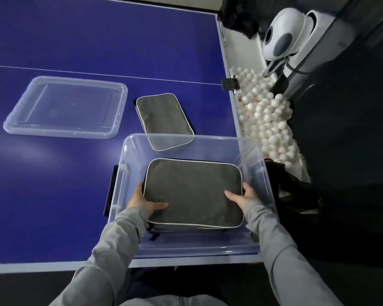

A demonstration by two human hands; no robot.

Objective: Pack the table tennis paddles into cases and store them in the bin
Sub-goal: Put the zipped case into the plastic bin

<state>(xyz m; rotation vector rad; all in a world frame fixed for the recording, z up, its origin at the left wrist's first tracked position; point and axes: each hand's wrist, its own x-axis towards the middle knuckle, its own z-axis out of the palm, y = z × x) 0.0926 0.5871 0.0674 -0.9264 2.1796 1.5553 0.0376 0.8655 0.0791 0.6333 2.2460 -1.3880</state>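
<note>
A grey paddle case with white piping [194, 191] lies flat inside the clear plastic bin [261, 173] at the near right corner of the blue table. My left hand [145, 200] grips the case's left edge, thumb on top. My right hand [241, 195] grips its right edge in the same way. A second grey case [164, 115] lies on the table just behind the bin, its near end seen through the bin's far wall. No bare paddle is visible.
The bin's clear lid [66, 107] lies on the table to the left. Off the table's right edge sits a heap of white balls [268, 120], a white ball machine [283, 38] and a black bag [296, 195]. A black clip [229, 83] sits on the table edge.
</note>
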